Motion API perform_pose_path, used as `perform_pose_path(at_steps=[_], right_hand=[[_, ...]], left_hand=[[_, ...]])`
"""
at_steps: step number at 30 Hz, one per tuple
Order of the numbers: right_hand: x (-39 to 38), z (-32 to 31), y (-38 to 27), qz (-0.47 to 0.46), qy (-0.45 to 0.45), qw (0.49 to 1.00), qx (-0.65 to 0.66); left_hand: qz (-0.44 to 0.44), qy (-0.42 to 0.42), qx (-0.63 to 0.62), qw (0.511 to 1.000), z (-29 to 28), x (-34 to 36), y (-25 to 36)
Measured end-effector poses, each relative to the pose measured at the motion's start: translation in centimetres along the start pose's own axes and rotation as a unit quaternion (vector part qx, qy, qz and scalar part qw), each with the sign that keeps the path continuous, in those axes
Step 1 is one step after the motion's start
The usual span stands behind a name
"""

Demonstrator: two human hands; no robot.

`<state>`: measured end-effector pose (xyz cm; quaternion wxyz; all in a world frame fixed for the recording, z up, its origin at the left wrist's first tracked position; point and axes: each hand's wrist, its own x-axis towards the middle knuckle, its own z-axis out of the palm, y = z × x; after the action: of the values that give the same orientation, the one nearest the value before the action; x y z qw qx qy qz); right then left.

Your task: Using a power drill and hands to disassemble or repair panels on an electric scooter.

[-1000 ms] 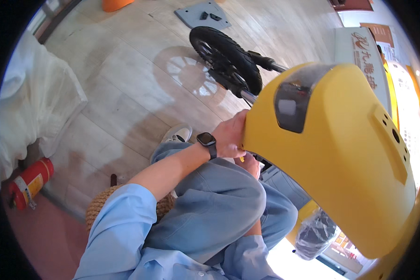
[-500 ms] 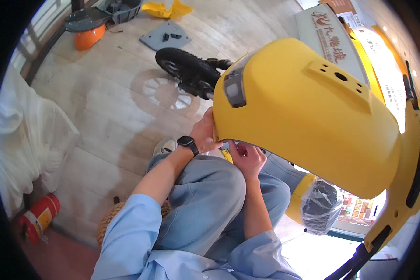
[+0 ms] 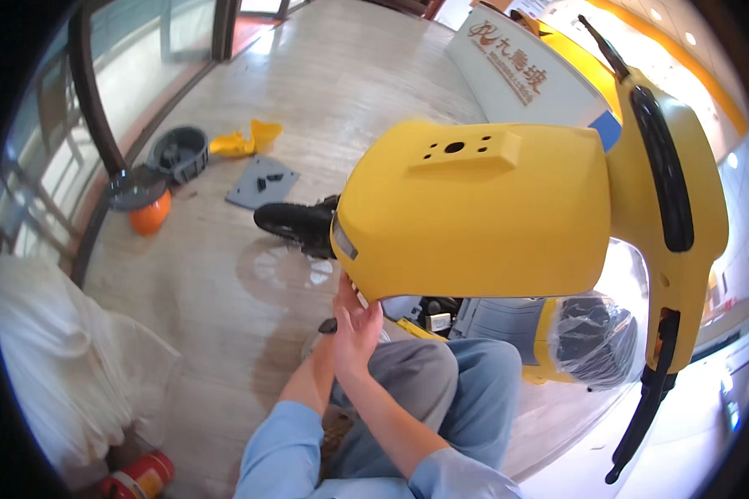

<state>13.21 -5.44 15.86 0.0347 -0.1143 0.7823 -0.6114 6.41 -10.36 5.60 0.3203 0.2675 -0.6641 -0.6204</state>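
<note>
The yellow front panel (image 3: 474, 216) of a scooter fills the middle, with a clear lamp window (image 3: 344, 239) on its left edge and several holes in a raised block. My right hand (image 3: 359, 327) is closed at the panel's lower left corner, its thumb against the edge. Just behind it, my left hand (image 3: 343, 291) reaches up to the same corner, its fingers on the edge and partly covered by the right hand. A dark watch (image 3: 329, 325) sits on my left wrist. The black front wheel (image 3: 291, 219) stands beyond the panel's left side.
A grey plate (image 3: 254, 185) with small black parts, a yellow part (image 3: 245, 140), a grey bin (image 3: 181, 154) and an orange helmet (image 3: 151, 214) lie on the floor. White cloth (image 3: 66, 358) and a red fire extinguisher (image 3: 141, 478) are at left. The handlebar (image 3: 662, 341) stands at right.
My view has turned, so the panel appears rotated and more of the floor beyond shows. My right hand has moved left along the lower edge, next to my left hand.
</note>
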Motion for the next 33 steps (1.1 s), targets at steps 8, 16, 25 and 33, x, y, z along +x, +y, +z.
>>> perform_pose_path(at_steps=[8, 16, 25, 33], right_hand=[[0.0, 3.3, 1.8, -0.089, 0.216, 0.968, -0.095], [1.4, 1.2, 2.2, -0.138, 0.187, 0.967, -0.106], [1.4, -0.1, 1.5, -0.131, 0.144, 0.976, -0.102], [1.8, 0.0, 2.1, -0.182, 0.135, 0.959, -0.172]], left_hand=[[0.029, -0.016, 0.020, 0.999, -1.4, 0.1, 2.0], [0.045, -0.025, 0.037, 0.998, -1.7, 0.1, 2.7], [0.065, -0.023, 0.049, 0.996, -1.9, 0.4, 3.7], [0.079, -0.013, 0.047, 0.996, -2.1, 0.6, 4.5]])
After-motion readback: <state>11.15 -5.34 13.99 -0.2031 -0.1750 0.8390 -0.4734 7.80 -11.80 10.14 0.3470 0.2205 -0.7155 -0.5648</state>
